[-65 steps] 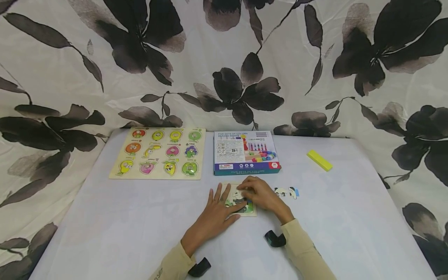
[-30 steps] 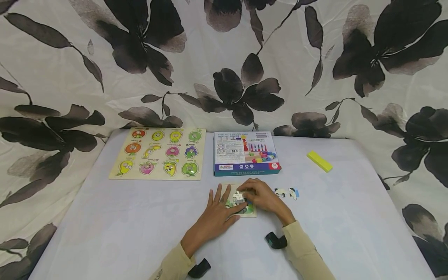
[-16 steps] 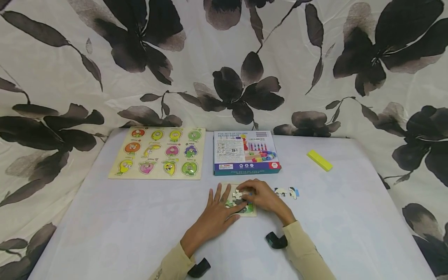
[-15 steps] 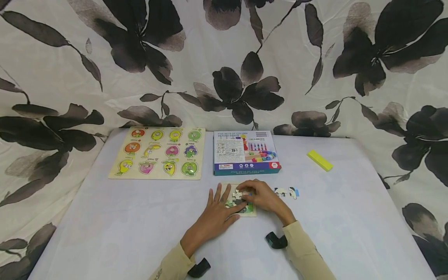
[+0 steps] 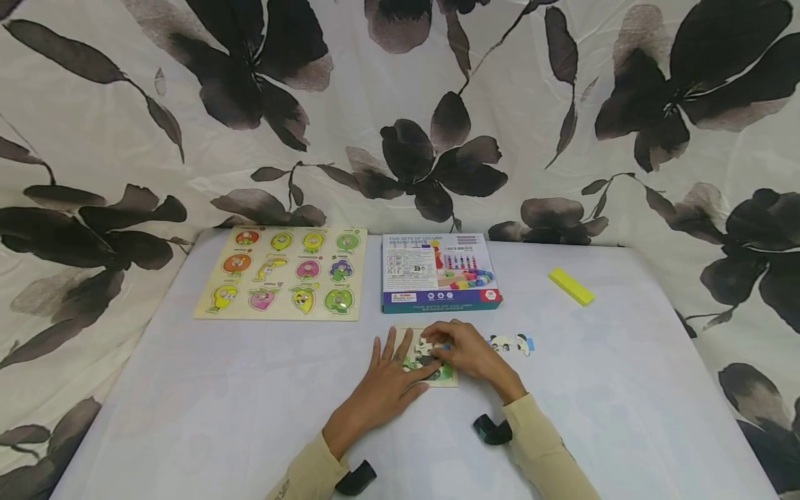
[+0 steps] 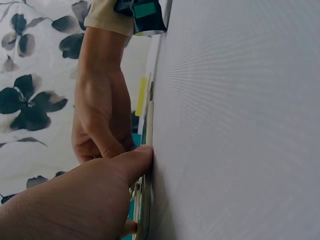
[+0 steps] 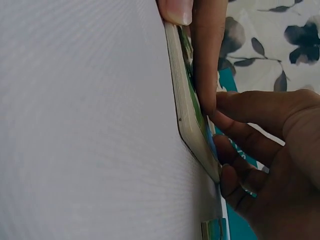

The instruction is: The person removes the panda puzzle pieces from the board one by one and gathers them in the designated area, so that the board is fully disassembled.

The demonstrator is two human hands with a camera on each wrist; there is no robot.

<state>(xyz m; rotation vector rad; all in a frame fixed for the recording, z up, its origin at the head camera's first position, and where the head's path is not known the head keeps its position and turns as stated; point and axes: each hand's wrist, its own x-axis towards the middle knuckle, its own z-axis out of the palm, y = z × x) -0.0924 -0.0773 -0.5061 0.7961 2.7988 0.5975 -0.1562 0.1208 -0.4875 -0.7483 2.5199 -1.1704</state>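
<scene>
A small wooden jigsaw board [image 5: 451, 382] with a panda picture lies flat on the table, partly hidden by both hands. My left hand [image 5: 382, 389] rests over its left side with fingers spread; in the left wrist view its thumb [image 6: 137, 162] lies at the board's near edge. From the right, my right hand [image 5: 473, 353] pinches a small pale jigsaw piece [image 5: 425, 345] between thumb and curled fingers, right at the board's surface. The right wrist view shows those fingertips beside the left index finger [image 7: 206, 65]. Loose panda pieces [image 5: 500, 343] lie just right of the board.
Behind the board stand a fruit puzzle board [image 5: 284, 275] at left and a flat bead-set box [image 5: 409, 278] at centre. A yellow block [image 5: 571, 287] lies at the back right. A floral cloth [image 5: 412, 167] hangs behind the white table [image 5: 250, 417].
The right fingers have shifted slightly over the board, and more of the pale piece shows beside them. The left hand has stayed in place.
</scene>
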